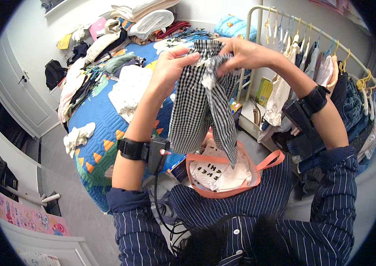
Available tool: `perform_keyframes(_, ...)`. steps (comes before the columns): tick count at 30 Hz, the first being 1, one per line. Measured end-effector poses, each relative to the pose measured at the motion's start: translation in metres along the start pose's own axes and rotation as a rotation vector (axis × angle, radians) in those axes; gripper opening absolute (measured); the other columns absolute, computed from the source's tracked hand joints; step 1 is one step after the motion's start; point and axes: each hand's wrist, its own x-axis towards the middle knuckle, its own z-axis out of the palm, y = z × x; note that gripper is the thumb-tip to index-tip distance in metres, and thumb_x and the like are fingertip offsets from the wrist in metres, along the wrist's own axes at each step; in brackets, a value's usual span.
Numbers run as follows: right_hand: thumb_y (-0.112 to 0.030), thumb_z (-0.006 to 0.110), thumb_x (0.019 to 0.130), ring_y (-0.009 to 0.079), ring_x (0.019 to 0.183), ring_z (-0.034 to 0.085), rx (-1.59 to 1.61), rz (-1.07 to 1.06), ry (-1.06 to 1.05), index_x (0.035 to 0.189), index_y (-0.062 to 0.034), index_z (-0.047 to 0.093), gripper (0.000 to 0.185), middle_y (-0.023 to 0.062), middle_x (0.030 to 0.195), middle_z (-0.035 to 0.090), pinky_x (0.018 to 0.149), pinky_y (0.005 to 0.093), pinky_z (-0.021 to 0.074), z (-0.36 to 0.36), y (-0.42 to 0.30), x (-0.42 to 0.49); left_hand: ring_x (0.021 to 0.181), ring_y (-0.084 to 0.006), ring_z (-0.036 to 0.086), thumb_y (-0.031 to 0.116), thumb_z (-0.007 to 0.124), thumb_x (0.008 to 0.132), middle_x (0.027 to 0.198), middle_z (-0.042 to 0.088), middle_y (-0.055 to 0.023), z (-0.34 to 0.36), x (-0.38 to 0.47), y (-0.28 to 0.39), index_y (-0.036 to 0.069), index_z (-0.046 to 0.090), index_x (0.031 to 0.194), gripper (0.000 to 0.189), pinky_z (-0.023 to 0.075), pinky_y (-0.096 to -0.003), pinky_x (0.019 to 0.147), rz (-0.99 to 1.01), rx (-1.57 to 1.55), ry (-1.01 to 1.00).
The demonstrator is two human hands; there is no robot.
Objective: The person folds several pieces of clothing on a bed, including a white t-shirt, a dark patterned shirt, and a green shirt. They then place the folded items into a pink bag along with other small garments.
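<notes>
A pair of black-and-white checked pants (pixel 191 106) with a gathered waistband hangs from both hands, above my lap. My left hand (pixel 174 65) pinches the waistband's left side between thumb and fingers. At the other side my right hand (pixel 233 55) grips the waistband and a bunched fold of the cloth, slightly blurred. One leg hangs flat, the other is twisted and narrower. Beneath them, an open bag with coral-pink trim (pixel 224 194) rests on my lap, with pale printed clothes (pixel 213 171) inside.
A bed with a blue dinosaur quilt (pixel 88 139) holds piled clothes and folded bedding (pixel 153 25). On the right stands a metal clothes rack (pixel 288 15) with hangers and garments. A white cloth (pixel 79 134) lies at the bed's edge. A black cable (pixel 156 196) hangs from the left wrist device.
</notes>
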Motion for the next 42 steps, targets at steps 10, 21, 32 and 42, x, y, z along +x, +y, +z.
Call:
perform_keyframes(10, -0.049, 0.074, 0.064, 0.0208, 0.056, 0.058, -0.262, 0.235, 0.295, 0.076, 0.0033, 0.066, 0.054, 0.0138, 0.06, 0.059, 0.057, 0.0334, 0.0453, 0.008, -0.013, 0.063, 0.078, -0.0082, 0.059, 0.02, 0.065, 0.08, 0.09, 0.064, -0.0025, -0.032, -0.021, 0.01, 0.001, 0.055, 0.112, 0.039, 0.0455, -0.021, 0.07, 0.14, 0.424, 0.148)
perform_keyframes(21, -0.04, 0.075, 0.066, 0.0177, 0.062, 0.057, -0.209, 0.35, -0.03, 0.086, 0.0005, 0.068, 0.046, 0.0084, 0.071, 0.065, 0.059, 0.0328, 0.0446, -0.034, -0.043, 0.064, 0.08, -0.0133, 0.062, 0.009, 0.078, 0.06, 0.089, 0.066, -0.0087, -0.039, -0.015, 0.001, -0.002, 0.06, 0.103, 0.048, 0.0481, -0.027, 0.077, 0.167, 0.374, 0.06)
perform_keyframes(32, -0.048, 0.066, 0.077, 0.0171, 0.086, 0.052, -0.053, 0.468, 0.424, 0.1, 0.0075, 0.062, 0.061, 0.013, 0.098, 0.061, 0.073, 0.0318, 0.0412, -0.082, -0.029, 0.046, 0.076, -0.0137, 0.061, 0.006, 0.076, 0.062, 0.089, 0.066, -0.0077, -0.064, -0.094, -0.13, -0.004, 0.064, 0.093, 0.034, 0.0492, -0.0273, 0.071, -0.273, 0.269, -0.1)
perform_keyframes(42, -0.048, 0.058, 0.083, 0.0178, 0.08, 0.053, -0.144, 0.624, 0.461, 0.094, 0.0076, 0.063, 0.057, 0.0132, 0.089, 0.061, 0.068, 0.0332, 0.0416, -0.077, -0.019, 0.049, 0.095, -0.0221, 0.059, 0.006, 0.055, 0.085, 0.108, 0.059, -0.0145, -0.066, -0.134, -0.219, -0.001, 0.054, 0.104, 0.02, 0.0476, -0.0445, 0.086, -0.578, -0.85, 0.16)
